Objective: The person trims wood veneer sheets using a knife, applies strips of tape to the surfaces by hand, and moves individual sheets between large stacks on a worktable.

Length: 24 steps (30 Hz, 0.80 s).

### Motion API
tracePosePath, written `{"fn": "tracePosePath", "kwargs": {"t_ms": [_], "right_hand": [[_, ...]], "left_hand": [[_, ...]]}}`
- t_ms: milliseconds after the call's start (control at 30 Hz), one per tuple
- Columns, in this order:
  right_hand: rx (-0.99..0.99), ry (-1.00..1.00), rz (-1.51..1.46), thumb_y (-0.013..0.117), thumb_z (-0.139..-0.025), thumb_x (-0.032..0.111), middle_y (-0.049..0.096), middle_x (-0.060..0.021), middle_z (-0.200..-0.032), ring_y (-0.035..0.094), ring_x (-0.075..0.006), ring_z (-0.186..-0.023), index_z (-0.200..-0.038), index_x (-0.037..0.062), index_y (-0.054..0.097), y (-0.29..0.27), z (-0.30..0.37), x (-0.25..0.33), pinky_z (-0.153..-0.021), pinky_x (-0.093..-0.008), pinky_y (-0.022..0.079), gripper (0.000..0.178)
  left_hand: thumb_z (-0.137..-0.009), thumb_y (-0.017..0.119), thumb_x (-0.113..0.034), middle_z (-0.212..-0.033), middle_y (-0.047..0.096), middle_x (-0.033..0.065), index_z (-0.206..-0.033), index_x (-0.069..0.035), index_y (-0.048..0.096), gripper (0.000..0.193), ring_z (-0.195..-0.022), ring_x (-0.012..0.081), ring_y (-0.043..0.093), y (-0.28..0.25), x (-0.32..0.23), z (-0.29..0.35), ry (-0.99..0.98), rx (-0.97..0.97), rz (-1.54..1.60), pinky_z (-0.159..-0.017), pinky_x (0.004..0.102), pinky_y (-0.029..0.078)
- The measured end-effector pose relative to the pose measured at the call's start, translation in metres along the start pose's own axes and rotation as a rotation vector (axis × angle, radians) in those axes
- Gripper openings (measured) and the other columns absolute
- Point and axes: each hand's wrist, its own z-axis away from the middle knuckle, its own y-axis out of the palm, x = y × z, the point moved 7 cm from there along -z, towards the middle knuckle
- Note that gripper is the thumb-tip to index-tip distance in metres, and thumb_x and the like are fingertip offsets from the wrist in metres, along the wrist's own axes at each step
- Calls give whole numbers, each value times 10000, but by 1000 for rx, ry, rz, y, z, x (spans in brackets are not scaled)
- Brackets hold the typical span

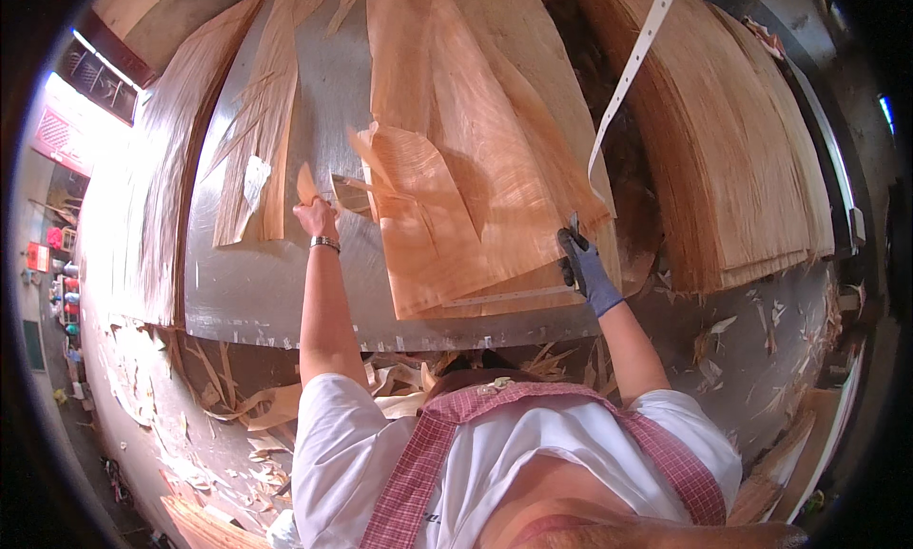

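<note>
A large thin sheet of orange-brown wood veneer (495,207) lies over the metal table, its near part creased and folded. My bare left hand (319,218), with a watch on the wrist, is closed on a torn veneer strip (306,184) left of the sheet. A narrow splintered flap (359,184) sticks out from the sheet beside that hand. My right hand (582,266), in a blue-grey glove with dark fingers, is closed at the sheet's near right corner. From its fingers a small knife-like blade (573,223) points up; its handle is hidden.
Tall veneer stacks stand left (162,169) and right (713,159) of the metal table (323,93). Loose veneer pieces (262,159) lie on its left part. A white perforated strip (630,78) hangs at right. Wood scraps (271,406) litter the floor near me.
</note>
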Motion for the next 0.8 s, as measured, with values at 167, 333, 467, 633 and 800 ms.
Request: {"fn": "tracePosePath", "kwargs": {"t_ms": [167,333,467,633,800], "right_hand": [[-11,-41,6,647,-900,449,506,-18,-577,450,-113,-398,-1304,134,549,-9,1,-8,-348,-263,348,522],[-28,0,27,662,-884,466,497,-14,-573,435,-112,-382,-1186,141,590,1,1,-5,-348,-266,352,450],[-39,43,39,654,-890,469,494,-11,-570,433,-106,-379,-1225,161,583,-6,-4,-11,-344,-265,348,460],[-73,-4,2,663,-886,460,495,-9,-558,430,-107,-373,-1172,145,591,-14,0,-14,-331,-270,325,432],[-36,7,16,672,-882,452,493,-12,-550,431,-107,-373,-1118,129,615,5,-7,-11,-328,-272,320,405]], "left_hand": [[-597,774,-664,-1507,299,242,-1497,-87,263,1185,-1419,393,249,92,-50,120,480,122,-706,-1122,596,193],[-731,741,-484,-1506,315,207,-1406,-154,412,820,-1430,373,230,138,-51,137,718,93,-1086,-1125,598,169],[-809,682,-277,-1375,494,162,-1255,-154,496,499,-1354,333,384,145,-44,127,1046,172,-940,-1092,546,257],[-856,602,-117,-965,623,132,-1018,-72,485,205,-828,293,625,157,-22,110,611,354,-361,-740,405,490],[-882,550,-37,-859,576,104,-1008,-9,461,157,-751,172,594,130,12,44,238,196,97,-650,324,500]]}}
